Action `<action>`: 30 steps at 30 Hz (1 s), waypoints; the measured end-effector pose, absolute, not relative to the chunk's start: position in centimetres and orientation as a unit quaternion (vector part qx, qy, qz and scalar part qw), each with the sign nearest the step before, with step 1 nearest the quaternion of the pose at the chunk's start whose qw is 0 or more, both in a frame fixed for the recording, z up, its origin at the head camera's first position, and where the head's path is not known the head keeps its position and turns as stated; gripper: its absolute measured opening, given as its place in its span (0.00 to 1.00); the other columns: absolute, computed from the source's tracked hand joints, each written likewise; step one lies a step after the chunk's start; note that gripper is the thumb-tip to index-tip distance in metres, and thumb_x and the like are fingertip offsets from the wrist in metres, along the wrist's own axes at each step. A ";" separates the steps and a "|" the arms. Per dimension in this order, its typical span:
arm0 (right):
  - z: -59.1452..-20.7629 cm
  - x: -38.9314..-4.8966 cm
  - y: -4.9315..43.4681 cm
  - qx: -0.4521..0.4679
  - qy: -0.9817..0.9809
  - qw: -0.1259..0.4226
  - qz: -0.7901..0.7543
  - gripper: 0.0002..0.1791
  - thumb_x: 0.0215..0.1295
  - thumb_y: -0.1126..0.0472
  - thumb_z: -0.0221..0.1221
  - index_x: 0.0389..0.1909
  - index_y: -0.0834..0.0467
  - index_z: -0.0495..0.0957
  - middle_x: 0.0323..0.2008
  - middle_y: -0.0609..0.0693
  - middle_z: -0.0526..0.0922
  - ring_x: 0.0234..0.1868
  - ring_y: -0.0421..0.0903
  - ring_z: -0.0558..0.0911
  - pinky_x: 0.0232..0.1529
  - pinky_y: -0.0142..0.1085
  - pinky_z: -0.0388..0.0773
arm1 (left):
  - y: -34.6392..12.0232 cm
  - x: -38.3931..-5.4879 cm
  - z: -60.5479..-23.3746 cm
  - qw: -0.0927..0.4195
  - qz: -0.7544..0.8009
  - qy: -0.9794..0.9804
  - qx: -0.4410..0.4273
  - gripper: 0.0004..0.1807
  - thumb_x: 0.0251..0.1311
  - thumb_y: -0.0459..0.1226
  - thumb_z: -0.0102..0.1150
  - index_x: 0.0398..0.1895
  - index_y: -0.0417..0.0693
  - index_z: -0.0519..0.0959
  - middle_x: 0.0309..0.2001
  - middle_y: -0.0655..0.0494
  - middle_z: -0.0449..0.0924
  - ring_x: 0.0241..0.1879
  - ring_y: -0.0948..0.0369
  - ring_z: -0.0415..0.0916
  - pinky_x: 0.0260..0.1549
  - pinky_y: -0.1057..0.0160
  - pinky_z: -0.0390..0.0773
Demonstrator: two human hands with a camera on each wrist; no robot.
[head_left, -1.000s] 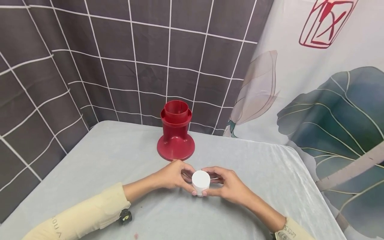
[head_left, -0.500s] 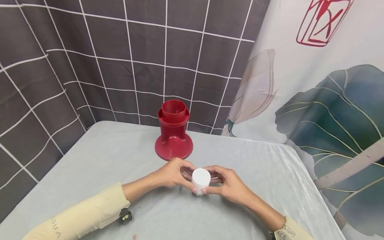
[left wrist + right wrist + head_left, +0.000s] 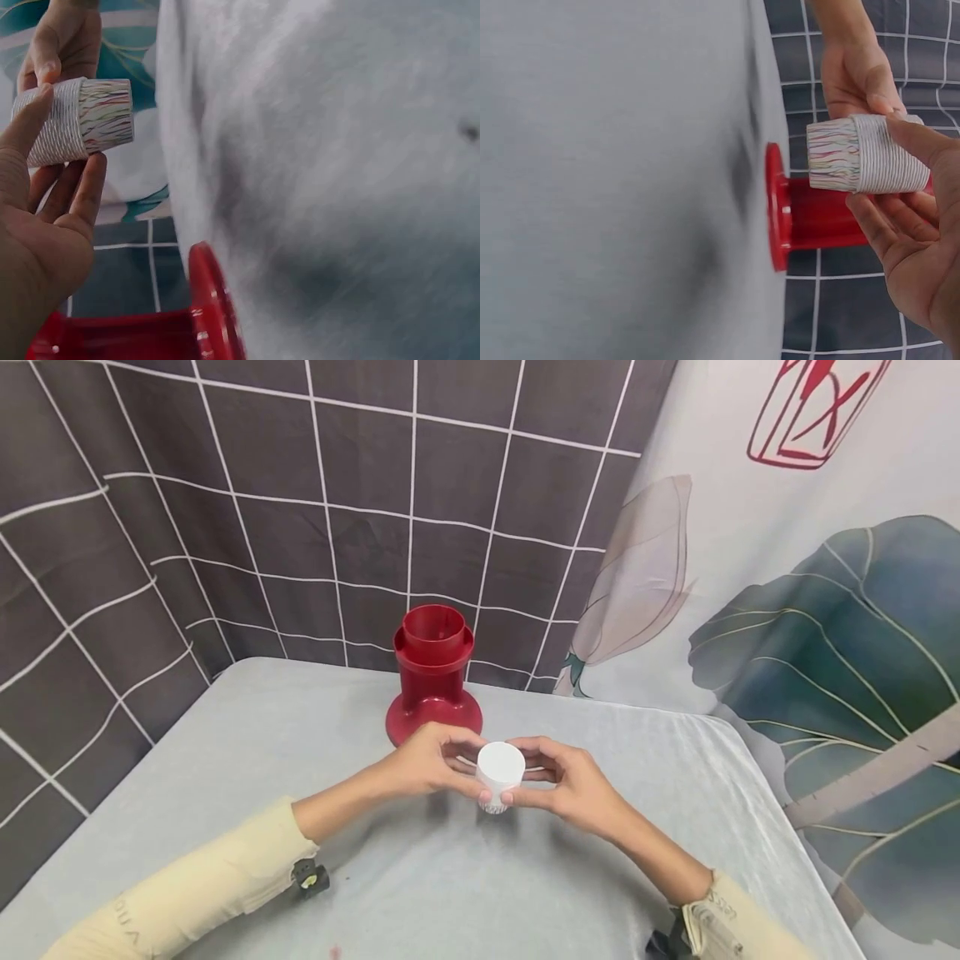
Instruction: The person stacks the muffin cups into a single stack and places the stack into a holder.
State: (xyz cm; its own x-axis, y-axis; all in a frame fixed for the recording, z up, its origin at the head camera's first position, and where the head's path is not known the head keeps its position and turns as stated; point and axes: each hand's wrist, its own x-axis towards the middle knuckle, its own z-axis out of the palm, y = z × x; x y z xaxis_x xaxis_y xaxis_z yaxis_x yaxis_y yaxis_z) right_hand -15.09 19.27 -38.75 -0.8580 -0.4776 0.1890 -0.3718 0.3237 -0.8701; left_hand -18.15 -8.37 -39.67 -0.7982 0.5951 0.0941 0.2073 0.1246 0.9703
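Note:
A nested stack of small paper cups [image 3: 500, 764] is held upright in front of me by both hands. Its white round top faces up in the head view; the side shows ribbed white rims and, at the lower end, coloured wavy lines [image 3: 834, 157]. My left hand [image 3: 427, 767] grips the stack from the left, thumb at the near side and fingers behind. From the right, my right hand [image 3: 581, 787] grips it the same way, the two thumb tips close together. The lower end hangs above the cloth in both wrist views.
Behind the left hand stands a red plastic holder [image 3: 433, 681] with a round base and a double-walled tube open at the top. A pale cloth [image 3: 450, 885] covers the table. A dark grid curtain [image 3: 360, 468] and a leaf-printed curtain [image 3: 840, 635] hang beyond its edges.
Both hands, still gripping the cup stack, have risen and moved away from me, towards the red holder. The head view has shifted slightly.

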 end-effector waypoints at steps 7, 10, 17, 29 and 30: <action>-36.7 -16.5 18.3 -0.264 0.814 0.038 -0.516 0.34 0.62 0.62 0.83 0.69 0.54 0.84 0.64 0.51 0.91 0.59 0.46 0.94 0.63 0.34 0.90 | -9.4 -19.0 -37.6 0.115 0.590 0.757 0.258 0.30 0.58 0.33 0.87 0.65 0.46 0.89 0.59 0.48 0.91 0.55 0.54 0.93 0.57 0.55 0.94; -35.8 -17.2 17.8 -0.268 0.812 0.036 -0.518 0.34 0.63 0.62 0.83 0.70 0.54 0.83 0.64 0.51 0.90 0.60 0.48 0.93 0.63 0.35 0.90 | -10.0 -19.4 -36.7 0.102 0.592 0.758 0.254 0.31 0.57 0.32 0.87 0.66 0.46 0.88 0.60 0.47 0.91 0.55 0.52 0.94 0.57 0.54 0.94; -33.8 -18.8 16.4 -0.270 0.804 0.024 -0.529 0.36 0.63 0.64 0.82 0.72 0.55 0.82 0.65 0.54 0.90 0.62 0.53 0.93 0.63 0.39 0.91 | -11.2 -20.5 -35.0 0.066 0.597 0.759 0.252 0.32 0.59 0.32 0.85 0.68 0.47 0.87 0.60 0.46 0.92 0.57 0.51 0.93 0.58 0.56 0.93; -31.2 -21.1 14.4 -0.271 0.815 0.024 -0.512 0.33 0.67 0.59 0.80 0.73 0.51 0.82 0.65 0.52 0.90 0.65 0.54 0.92 0.62 0.47 0.92 | -12.9 -22.1 -32.1 0.042 0.586 0.774 0.237 0.29 0.63 0.36 0.84 0.67 0.49 0.87 0.59 0.48 0.92 0.57 0.51 0.93 0.58 0.50 0.93; -30.9 -21.3 14.3 -0.271 0.816 0.023 -0.510 0.33 0.67 0.58 0.80 0.73 0.51 0.82 0.65 0.51 0.90 0.65 0.53 0.92 0.63 0.48 0.92 | -13.0 -22.2 -31.8 0.041 0.585 0.775 0.234 0.29 0.63 0.37 0.84 0.67 0.49 0.87 0.59 0.48 0.92 0.57 0.51 0.94 0.58 0.50 0.93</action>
